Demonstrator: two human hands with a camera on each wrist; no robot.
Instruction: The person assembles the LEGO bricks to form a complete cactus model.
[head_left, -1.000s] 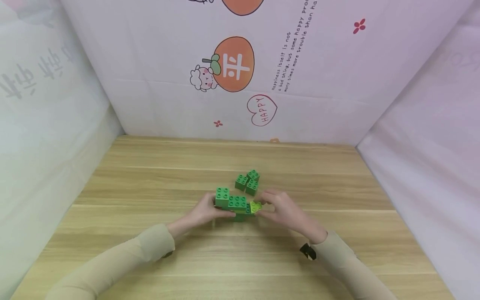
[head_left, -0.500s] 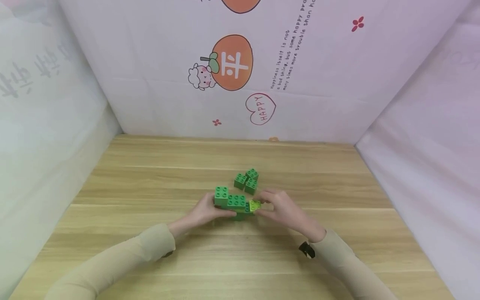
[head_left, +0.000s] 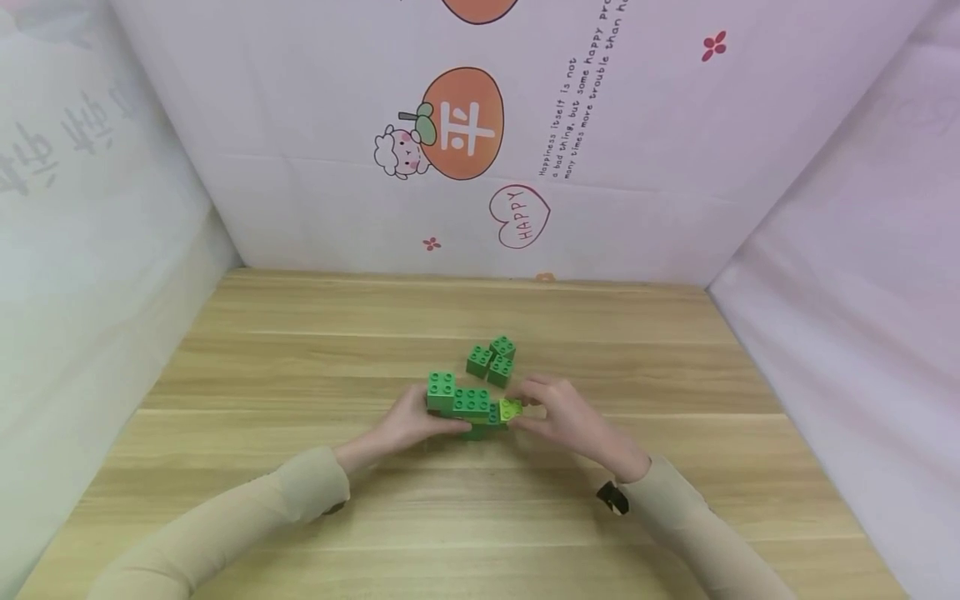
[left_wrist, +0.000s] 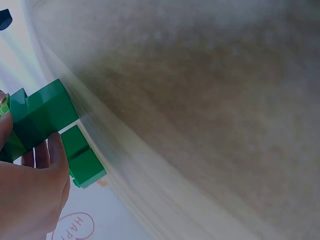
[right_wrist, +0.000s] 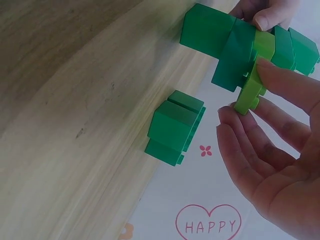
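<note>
A stepped build of green toy bricks stands between the hands, near the middle of the table in the head view. My left hand grips its left part, thumb along the near side and fingers behind. At the right end of the build, my right hand pinches a thin lime-green brick between thumb and fingers. In the right wrist view this lime brick lies right against the build's dark green bricks, its studs facing the palm. The left wrist view shows the build from the other side, partly covered by fingers.
Three loose green bricks sit close together just behind the build. The wooden table ends at a white printed cloth at the back, with cloth walls left and right. A black object shows at the right cuff.
</note>
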